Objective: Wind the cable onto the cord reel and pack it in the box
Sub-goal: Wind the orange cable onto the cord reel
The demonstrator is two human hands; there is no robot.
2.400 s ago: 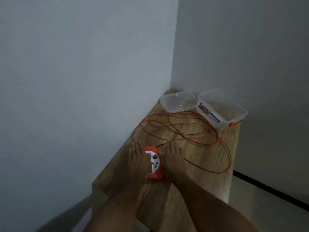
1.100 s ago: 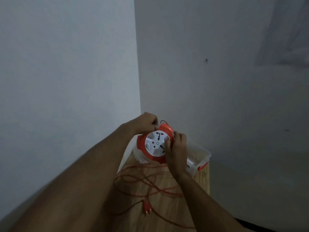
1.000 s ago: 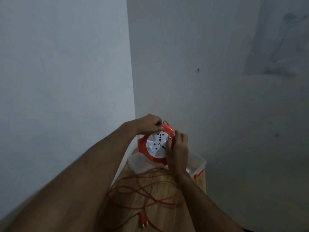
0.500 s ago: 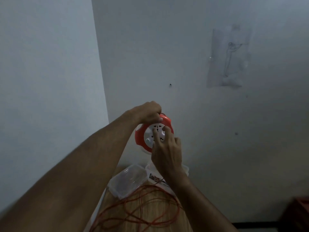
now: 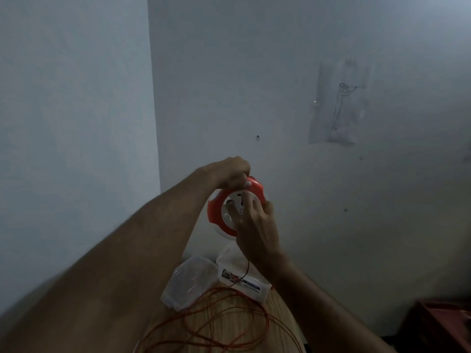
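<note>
I hold an orange cord reel (image 5: 215, 211) with a white socket face up in the air in front of the wall. My left hand (image 5: 230, 171) grips its top rim. My right hand (image 5: 256, 225) lies over the white face, fingers pressed on it. A thin orange cable (image 5: 216, 322) hangs down from the reel and lies in loose loops on the wooden table (image 5: 229, 335). At the table's far end stands the clear plastic box (image 5: 243, 278) with a label on its side, and its clear lid (image 5: 188, 284) lies to the left of it.
Two pale walls meet in a corner just behind the table. A sheet with a line drawing (image 5: 339, 105) hangs on the right wall. A dark red object (image 5: 443, 324) sits at the lower right, off the table.
The reel was lifted from the table into the air with both hands. In the last half second my right hand's fingers shifted across the white face; the view tilted slightly.
</note>
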